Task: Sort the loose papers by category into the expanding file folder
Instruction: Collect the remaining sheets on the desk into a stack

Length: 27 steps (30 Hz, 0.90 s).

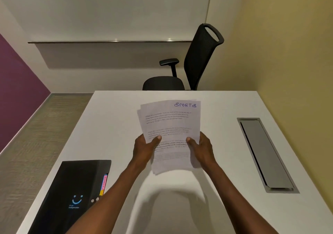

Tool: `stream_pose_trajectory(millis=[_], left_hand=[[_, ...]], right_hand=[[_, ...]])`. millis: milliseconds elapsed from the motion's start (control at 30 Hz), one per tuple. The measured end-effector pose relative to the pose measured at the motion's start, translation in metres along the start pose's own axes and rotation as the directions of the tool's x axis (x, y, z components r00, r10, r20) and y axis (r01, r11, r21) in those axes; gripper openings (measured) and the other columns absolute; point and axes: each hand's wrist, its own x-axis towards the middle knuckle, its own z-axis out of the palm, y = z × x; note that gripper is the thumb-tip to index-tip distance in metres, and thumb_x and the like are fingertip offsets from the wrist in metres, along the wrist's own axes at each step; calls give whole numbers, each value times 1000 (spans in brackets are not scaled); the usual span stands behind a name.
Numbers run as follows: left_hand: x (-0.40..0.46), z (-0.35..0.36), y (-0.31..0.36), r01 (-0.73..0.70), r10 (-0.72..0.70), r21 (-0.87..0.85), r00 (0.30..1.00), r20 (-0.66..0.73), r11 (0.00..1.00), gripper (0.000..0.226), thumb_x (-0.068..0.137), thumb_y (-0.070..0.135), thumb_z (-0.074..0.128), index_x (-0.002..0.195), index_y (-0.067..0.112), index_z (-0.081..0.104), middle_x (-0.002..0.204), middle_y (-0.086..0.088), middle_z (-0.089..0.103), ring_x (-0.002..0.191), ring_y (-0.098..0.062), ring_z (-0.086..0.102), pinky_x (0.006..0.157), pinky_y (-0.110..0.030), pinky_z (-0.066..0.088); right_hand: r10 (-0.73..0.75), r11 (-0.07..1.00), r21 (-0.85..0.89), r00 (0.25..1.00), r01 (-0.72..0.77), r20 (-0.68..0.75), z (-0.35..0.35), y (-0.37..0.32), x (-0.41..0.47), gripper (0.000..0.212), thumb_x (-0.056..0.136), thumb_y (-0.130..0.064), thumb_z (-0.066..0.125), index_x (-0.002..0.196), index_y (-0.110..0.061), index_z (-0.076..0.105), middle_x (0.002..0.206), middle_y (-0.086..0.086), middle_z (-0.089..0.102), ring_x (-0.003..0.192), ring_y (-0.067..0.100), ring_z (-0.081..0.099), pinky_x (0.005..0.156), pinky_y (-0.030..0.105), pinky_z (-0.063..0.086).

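A loose stack of white printed papers (171, 123) is lifted above the white table (115, 118); its top sheet reads "SPORTS" in blue handwriting at the upper right. My left hand (144, 149) grips the stack's left edge, thumb on top. My right hand (200, 149) grips the right edge the same way. The black expanding file folder (72, 194) lies flat at the table's near left, with a blue smiley on its cover and pink and yellow tabs showing at its right side. My left forearm crosses its right corner.
A grey cable hatch (264, 154) is set into the table at the right. A black office chair (194, 62) stands beyond the far edge. A yellow wall runs along the right, carpet floor lies to the left.
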Motion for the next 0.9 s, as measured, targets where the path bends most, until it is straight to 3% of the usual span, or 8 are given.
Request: stream_pose_trajectory(millis=[133, 233, 333, 467, 733, 900], left_hand=[[-5, 17, 8, -55, 55, -3, 998, -23, 998, 36, 79, 27, 83, 112, 20, 71, 102, 8, 77, 92, -10, 73, 77, -26, 57], [-13, 27, -1, -23, 23, 2, 999, -31, 1000, 42, 73, 28, 87, 111, 20, 71, 102, 6, 77, 94, -13, 73, 80, -31, 58], [-24, 34, -17, 33, -31, 39, 998, -57, 999, 45, 70, 26, 89, 111, 22, 70, 100, 6, 76, 92, -11, 72, 74, -24, 56], [-32, 44, -35, 76, -71, 63, 994, -82, 995, 50, 68, 25, 90, 113, 20, 70, 102, 4, 75, 95, -14, 71, 71, -25, 53], [-42, 49, -44, 103, -97, 57, 990, -98, 993, 46, 68, 23, 91, 109, 23, 71, 97, 6, 76, 92, -12, 71, 78, -30, 56], [-56, 51, -54, 110, -105, 38, 987, -125, 993, 39, 70, 13, 88, 104, 21, 71, 95, 6, 75, 87, -10, 71, 66, -18, 52]], right_hand=[[-78, 994, 71, 997, 78, -10, -17, 0, -3, 29, 95, -22, 60, 123, -27, 58, 111, -15, 68, 96, -1, 64, 71, 10, 50], [-42, 995, 90, 999, 42, -6, -25, 15, -6, 32, 92, -25, 64, 124, -26, 59, 111, -15, 68, 98, 3, 65, 79, 22, 54], [26, 995, 101, 1000, -27, 4, -29, 35, -12, 35, 86, -24, 72, 119, -25, 62, 108, -11, 70, 97, 10, 67, 80, 28, 56], [46, 995, 84, 998, -49, 40, -34, 52, -20, 32, 88, -18, 69, 118, -24, 63, 108, -9, 70, 99, 12, 66, 74, 19, 54], [31, 995, 91, 994, -41, 108, -41, 60, -29, 33, 88, -15, 68, 121, -21, 62, 108, -8, 70, 97, 10, 66, 71, 15, 52], [66, 988, 129, 989, -83, 132, -39, 70, -40, 34, 85, -10, 70, 117, -19, 65, 105, -7, 71, 95, 9, 67, 71, 16, 53]])
